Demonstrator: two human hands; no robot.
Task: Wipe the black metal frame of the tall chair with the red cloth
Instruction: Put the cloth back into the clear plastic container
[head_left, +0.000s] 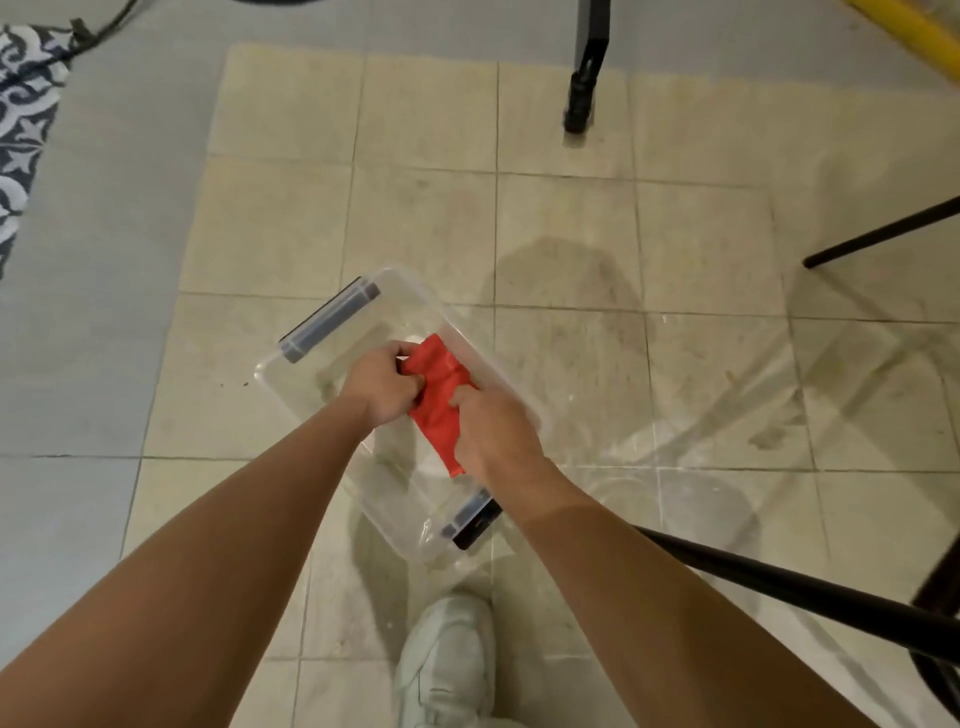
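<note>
The red cloth is bunched between both hands, above a clear plastic tub on the floor. My left hand grips the cloth's upper end. My right hand grips its lower end. Black metal legs of the tall chair slant across the lower right, one passing under my right forearm; another leg reaches in from the right edge.
The tub has grey latch handles at both ends. A black furniture leg stands at the top. A patterned rug lies at the far left. My white shoe is at the bottom. The beige tiles look wet.
</note>
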